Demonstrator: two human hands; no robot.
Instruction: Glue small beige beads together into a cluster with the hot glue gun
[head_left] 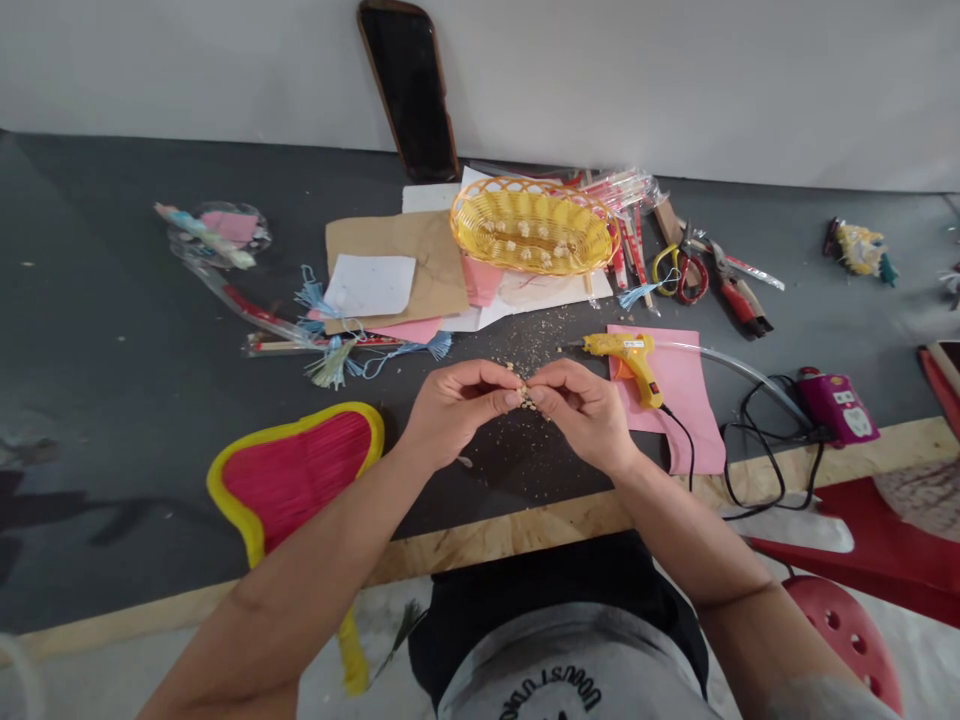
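Note:
My left hand (469, 405) and my right hand (583, 408) meet over the dark table, thumbs and forefingers pinched. Between the fingertips of both is a small beige piece (527, 398) with a grainy, crumbly look; the fingers cover most of it, so its kind is unclear. Beige crumbs (536, 345) lie scattered around and beyond the hands. Past them stands a yellow woven basket (480, 235) with several small pale clusters inside. A yellow glue gun (626, 355) rests on pink paper (690, 375), close to my right hand.
Scissors (691, 280) and pliers (731, 290) lie at the right rear. A purple power adapter (840, 408) with black cable sits far right. Left are blue tassels (311, 292), brown paper (435, 270) and a pink fan with yellow edging (304, 465). A phone (412, 90) leans on the wall.

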